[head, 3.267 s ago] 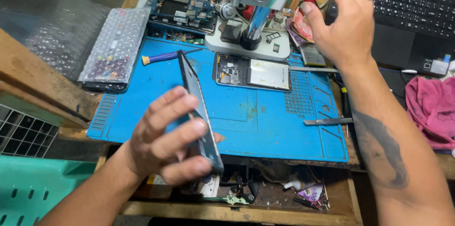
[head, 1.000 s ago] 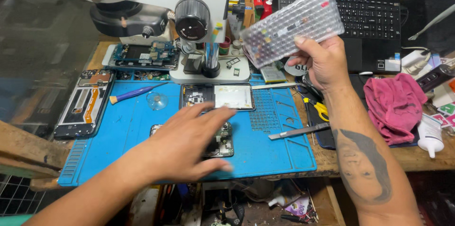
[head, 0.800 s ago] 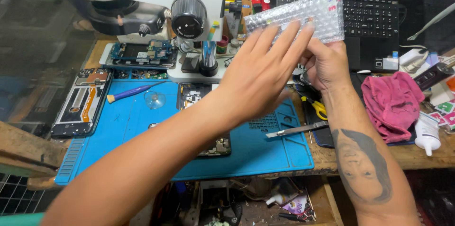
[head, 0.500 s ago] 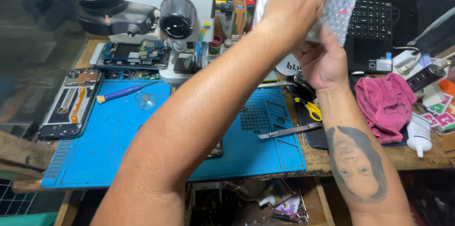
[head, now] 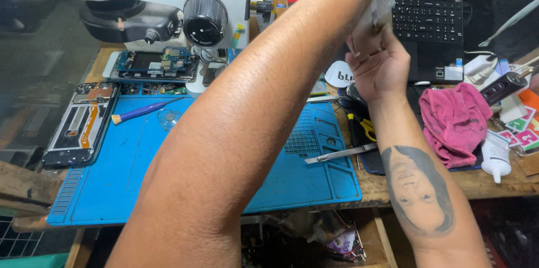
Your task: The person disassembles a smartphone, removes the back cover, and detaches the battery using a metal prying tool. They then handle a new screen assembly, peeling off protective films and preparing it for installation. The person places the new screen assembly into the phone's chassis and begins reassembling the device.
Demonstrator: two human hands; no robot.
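The right hand grips a clear plastic compartment case raised above the blue silicone mat; its contents are unreadable. The left hand is out of frame.

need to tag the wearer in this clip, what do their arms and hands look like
Both arms are bare, no sleeves, gloves or watch in view. The right forearm carries a large dark portrait tattoo. The left forearm shows no markings. The left hand is cut off at the frame's top; the right hand shows no rings.

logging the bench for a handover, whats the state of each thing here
right hand: raised, gripping clear plastic case
left hand: out of frame, forearm raised
phone frame: opened, insides showing, flat on bench
laptop: lid open
pink cloth: crumpled
tweezers: lying on blue mat
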